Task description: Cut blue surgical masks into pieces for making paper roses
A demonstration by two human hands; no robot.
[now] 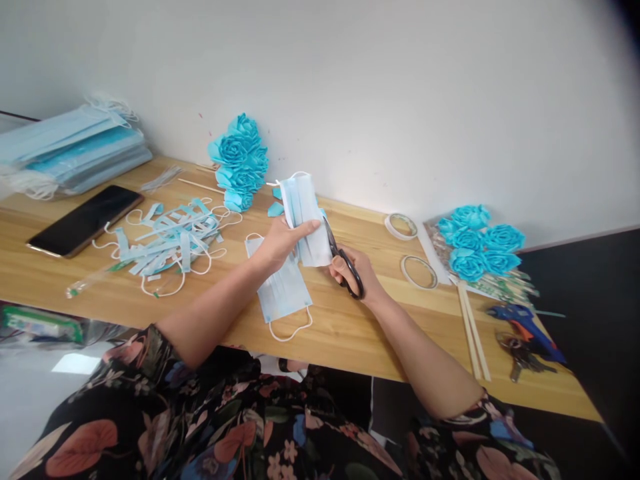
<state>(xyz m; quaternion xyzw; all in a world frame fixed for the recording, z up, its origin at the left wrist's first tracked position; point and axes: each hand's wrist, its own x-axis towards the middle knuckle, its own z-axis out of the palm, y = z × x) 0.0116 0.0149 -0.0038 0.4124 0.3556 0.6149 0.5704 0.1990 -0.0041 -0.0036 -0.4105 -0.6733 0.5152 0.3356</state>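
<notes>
Item: face mask (303, 212), pinched upright in your left hand (280, 243); scissors (345, 261), gripped by your right hand (356, 270), blades at its edge above table (350, 333).

Wooden table (350, 333). Phone (85, 220) at left; behind it, mask stack (75, 150); right of it, cut strips (170, 240); farther right, blue flowers (240, 160), tape rolls (390, 229), glue gun (525, 327), keys (520, 357).
</notes>
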